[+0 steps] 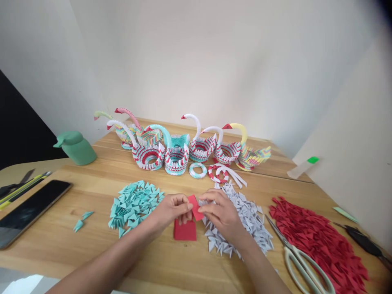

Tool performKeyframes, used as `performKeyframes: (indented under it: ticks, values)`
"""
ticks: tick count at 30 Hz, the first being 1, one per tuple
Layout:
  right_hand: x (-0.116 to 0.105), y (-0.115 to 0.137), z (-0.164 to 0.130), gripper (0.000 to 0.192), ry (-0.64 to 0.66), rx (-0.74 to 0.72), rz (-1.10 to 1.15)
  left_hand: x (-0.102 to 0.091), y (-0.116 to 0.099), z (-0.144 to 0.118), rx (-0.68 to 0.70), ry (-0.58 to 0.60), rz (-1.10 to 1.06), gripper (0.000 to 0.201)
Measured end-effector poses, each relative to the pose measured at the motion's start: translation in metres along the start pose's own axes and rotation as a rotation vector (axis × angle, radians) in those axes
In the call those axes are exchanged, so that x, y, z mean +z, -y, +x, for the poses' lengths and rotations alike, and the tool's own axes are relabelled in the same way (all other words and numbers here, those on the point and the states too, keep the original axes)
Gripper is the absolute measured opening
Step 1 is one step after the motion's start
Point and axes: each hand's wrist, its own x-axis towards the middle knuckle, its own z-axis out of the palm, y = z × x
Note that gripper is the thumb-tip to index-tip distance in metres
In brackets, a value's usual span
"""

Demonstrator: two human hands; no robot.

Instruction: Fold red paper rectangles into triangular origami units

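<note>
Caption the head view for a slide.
Left hand and right hand at a red slip, teal pile and red pile either side, paper swans beyond.

No text, label, brand, number or sign readable from here.
</note>
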Motion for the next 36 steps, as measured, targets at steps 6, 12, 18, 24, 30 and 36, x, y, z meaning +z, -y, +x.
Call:
performKeyframes:
  ticks: [6, 12, 18, 24, 30, 36]
  values:
    - [0.002, 0.005, 0.001, 0.009, 0.006, 0.185, 0.097, 0.007, 0.003, -0.004, 0.265, -0.183, 0.513, 0.02]
    - [0.005, 0.012, 0.002, 0.012, 0.038, 0.39, 0.203, 0.009, 0.0, -0.008, 0.291, -0.121, 0.622, 0.019]
    - [0.008, 0.012, 0.001, 0.011, 0.015, 0.523, 0.214, 0.009, 0.001, -0.008, 0.284, -0.094, 0.609, 0.02]
    - [0.01, 0.01, -0.002, 0.023, -0.016, 0.53, 0.27, 0.01, 0.0, -0.007, 0.229, -0.081, 0.451, 0.023]
    - [0.01, 0.011, -0.003, 0.01, -0.069, 0.5, 0.24, 0.01, 0.005, -0.003, 0.159, -0.016, 0.079, 0.034]
    - [0.013, 0.011, -0.003, 0.009, -0.058, 0.515, 0.272, 0.015, 0.006, -0.001, 0.122, -0.116, -0.023, 0.036]
